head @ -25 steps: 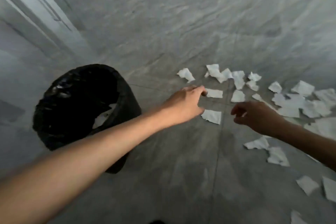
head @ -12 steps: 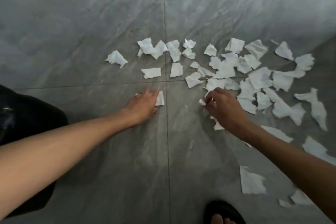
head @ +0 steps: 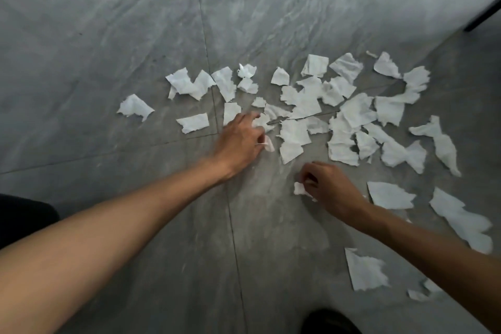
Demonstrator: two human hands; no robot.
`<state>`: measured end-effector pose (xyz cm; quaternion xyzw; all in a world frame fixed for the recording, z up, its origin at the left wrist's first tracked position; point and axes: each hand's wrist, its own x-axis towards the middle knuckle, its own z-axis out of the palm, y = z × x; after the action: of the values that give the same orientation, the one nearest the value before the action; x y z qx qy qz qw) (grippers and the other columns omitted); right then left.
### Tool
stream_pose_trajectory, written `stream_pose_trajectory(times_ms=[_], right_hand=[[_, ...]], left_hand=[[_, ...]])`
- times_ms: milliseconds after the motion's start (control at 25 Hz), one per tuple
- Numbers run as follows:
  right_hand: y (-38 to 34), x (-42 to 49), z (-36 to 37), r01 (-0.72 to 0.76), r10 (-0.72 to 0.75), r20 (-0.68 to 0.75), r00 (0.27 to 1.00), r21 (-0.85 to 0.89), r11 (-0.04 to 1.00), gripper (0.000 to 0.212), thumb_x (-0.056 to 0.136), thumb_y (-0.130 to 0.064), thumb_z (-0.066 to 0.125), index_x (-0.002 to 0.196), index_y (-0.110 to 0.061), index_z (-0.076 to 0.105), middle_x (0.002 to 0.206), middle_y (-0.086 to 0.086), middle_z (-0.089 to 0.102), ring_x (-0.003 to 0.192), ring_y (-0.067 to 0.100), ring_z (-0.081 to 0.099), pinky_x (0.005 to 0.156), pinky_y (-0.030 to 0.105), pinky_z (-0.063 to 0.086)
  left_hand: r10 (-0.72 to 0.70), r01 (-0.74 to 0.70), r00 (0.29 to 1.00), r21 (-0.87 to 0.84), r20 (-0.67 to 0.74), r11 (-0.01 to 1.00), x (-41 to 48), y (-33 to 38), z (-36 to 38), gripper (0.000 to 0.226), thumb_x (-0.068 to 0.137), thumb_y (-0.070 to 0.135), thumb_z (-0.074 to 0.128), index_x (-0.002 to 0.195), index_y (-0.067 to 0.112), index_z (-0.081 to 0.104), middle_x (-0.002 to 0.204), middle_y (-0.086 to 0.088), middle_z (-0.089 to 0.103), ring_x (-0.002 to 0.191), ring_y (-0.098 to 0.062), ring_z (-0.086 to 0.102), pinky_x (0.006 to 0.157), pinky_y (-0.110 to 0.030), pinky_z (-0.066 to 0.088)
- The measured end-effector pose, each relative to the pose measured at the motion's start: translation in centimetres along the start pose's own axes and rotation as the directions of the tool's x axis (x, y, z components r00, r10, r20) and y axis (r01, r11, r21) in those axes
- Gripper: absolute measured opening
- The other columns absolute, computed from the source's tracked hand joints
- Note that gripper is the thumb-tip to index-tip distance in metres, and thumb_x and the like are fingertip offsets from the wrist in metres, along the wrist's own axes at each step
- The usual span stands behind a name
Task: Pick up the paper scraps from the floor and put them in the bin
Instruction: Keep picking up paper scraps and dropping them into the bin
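Paper scraps (head: pixel 303 106) lie spread across the grey floor (head: pixel 135 35) in a wide band running left to right. Left hand (head: pixel 240 141) reaches into its near edge, fingers curled around a scrap. Right hand (head: pixel 329 188) pinches a small piece (head: pixel 300 189) just below the pile.

Floor (head: pixel 135 22) is large grey marble-look tiles with pale veining, thin dark grout lines (head: pixel 202 24) crossing near the middle. Bright glare washes the floor's far right corner, where a dark bar (head: pixel 481 15) cuts in at the edge. Near half of the floor is dimmer and duller.
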<state>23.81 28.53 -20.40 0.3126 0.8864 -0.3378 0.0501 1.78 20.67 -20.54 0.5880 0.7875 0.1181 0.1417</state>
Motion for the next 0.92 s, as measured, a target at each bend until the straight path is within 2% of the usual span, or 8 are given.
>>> stream_pose_trajectory(times_ms=[80, 160, 280, 400, 560, 640, 760, 920], right_hand=[[0.3, 0.7, -0.5, -0.045, 0.048, -0.086, 0.995, 0.044, 0.998, 0.025, 0.076, -0.004, 0.066, 0.098, -0.015, 0.063, 0.085, -0.002, 0.061, 0.077, 0.016, 0.057, 0.065, 0.023, 0.038], [0.0, 2.3, -0.9, -0.043, 0.049, -0.093, 0.994, 0.068, 0.997, 0.041, 0.076, -0.005, 0.066, 0.115, -0.016, 0.057, 0.087, -0.001, 0.062, 0.078, 0.015, 0.055, 0.066, 0.024, 0.038], [-0.4, 5.5, -1.1, -0.045, 0.047, -0.072, 0.996, 0.031, 0.999, 0.054, 0.077, -0.008, 0.067, 0.127, -0.014, 0.047, 0.097, 0.011, 0.066, 0.088, 0.026, 0.059, 0.071, 0.03, 0.044], [-0.4, 6.8, -0.5, -0.026, 0.02, -0.061, 0.998, -0.096, 0.995, 0.03, 0.079, -0.011, 0.066, 0.107, -0.011, 0.056, 0.101, 0.015, 0.064, 0.091, 0.034, 0.061, 0.074, 0.045, 0.052], [-2.0, 6.0, 0.2, 0.074, -0.088, -0.093, 0.992, -0.144, 0.987, 0.01, 0.079, -0.009, 0.065, 0.087, -0.012, 0.062, 0.087, 0.004, 0.058, 0.075, 0.027, 0.06, 0.063, 0.036, 0.049], [-3.8, 5.4, 0.3, 0.106, -0.11, -0.122, 0.986, -0.042, 0.993, 0.009, 0.078, -0.012, 0.069, 0.085, -0.012, 0.063, 0.086, 0.001, 0.053, 0.072, 0.023, 0.057, 0.059, 0.028, 0.041], [-8.2, 4.9, -0.1, 0.098, -0.078, -0.115, 0.99, 0.179, 0.979, 0.008, 0.077, -0.019, 0.072, 0.079, -0.018, 0.064, 0.079, -0.002, 0.06, 0.066, 0.014, 0.056, 0.053, 0.017, 0.038], [-17.2, 5.1, -0.6, 0.177, -0.166, -0.062, 0.984, 0.323, 0.93, 0.009, 0.079, -0.022, 0.071, 0.077, -0.02, 0.062, 0.069, -0.001, 0.066, 0.061, 0.009, 0.054, 0.059, 0.027, 0.042]], left_hand=[[-0.002, -0.001, 0.998, 0.058, 0.057, 0.998, 2.4, 0.5, 1.0, 0.014, 0.085, 0.025, 0.065, 0.092, 0.014, 0.065, 0.135, -0.009, 0.05, 0.123, -0.03, 0.047, 0.091, -0.043, 0.047], [-0.029, 0.027, 0.999, 0.063, 0.04, 0.998, 3.1, 0.5, 1.7, 0.015, 0.088, 0.021, 0.061, 0.097, 0.011, 0.063, 0.12, -0.011, 0.056, 0.11, -0.03, 0.052, 0.076, -0.039, 0.046], [-0.006, 0.007, 0.998, -0.016, 0.062, 1.0, 2.1, 0.7, 1.6, 0.009, 0.089, 0.015, 0.059, 0.094, 0.009, 0.064, 0.1, -0.014, 0.064, 0.093, -0.031, 0.06, 0.073, -0.038, 0.046], [0.011, -0.002, 0.997, -0.122, 0.073, 0.993, -0.2, 0.9, -0.5, 0.002, 0.085, 0.014, 0.065, 0.087, 0.013, 0.067, 0.093, -0.008, 0.069, 0.085, -0.024, 0.063, 0.073, -0.035, 0.049], [-0.053, 0.056, 0.998, -0.247, 0.016, 0.968, -3.8, 0.7, -6.2, 0.006, 0.08, 0.022, 0.073, 0.083, 0.025, 0.068, 0.078, 0.009, 0.063, 0.076, -0.003, 0.055, 0.068, -0.021, 0.044], [-0.129, 0.108, 0.99, -0.305, -0.051, 0.946, -5.8, 0.7, -9.6, 0.007, 0.077, 0.022, 0.075, 0.078, 0.026, 0.069, 0.067, 0.014, 0.059, 0.065, 0.002, 0.051, 0.061, -0.015, 0.036], [-0.239, 0.142, 0.953, -0.423, -0.185, 0.895, -9.7, 0.7, -15.1, 0.012, 0.075, 0.017, 0.078, 0.074, 0.024, 0.068, 0.059, 0.011, 0.062, 0.054, -0.001, 0.052, 0.054, -0.008, 0.037], [-0.346, 0.2, 0.868, -0.388, -0.356, 0.9, -16.7, -0.6, -22.0, 0.008, 0.076, 0.016, 0.076, 0.079, 0.018, 0.069, 0.065, 0.003, 0.069, 0.056, -0.007, 0.056, 0.056, -0.011, 0.04]])
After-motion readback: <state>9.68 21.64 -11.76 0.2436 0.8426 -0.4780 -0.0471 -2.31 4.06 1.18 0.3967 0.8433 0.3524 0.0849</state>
